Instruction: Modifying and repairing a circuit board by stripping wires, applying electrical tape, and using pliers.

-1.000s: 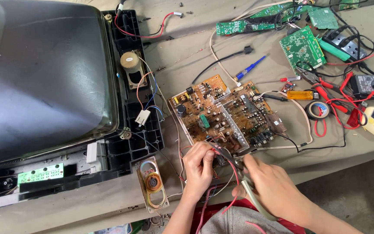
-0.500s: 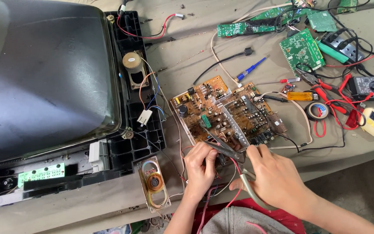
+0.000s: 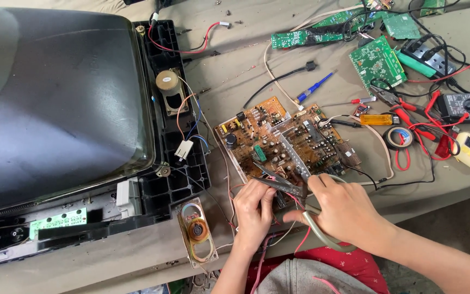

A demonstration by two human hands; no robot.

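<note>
Black television shell [image 3: 55, 120] lies far left on the bench [image 3: 235, 65]; beside it the brown circuit board [image 3: 286, 139]. At its near edge, left hand [image 3: 254, 209] pinches wires, right hand [image 3: 344, 209] clenched around grey-handled pliers [image 3: 295, 190].

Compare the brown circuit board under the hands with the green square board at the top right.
The brown circuit board is larger, crowded with tall components; the green board is smaller and flatter. The right hand works pliers at the brown one; the green lies untouched. Both rest on the table.
</note>
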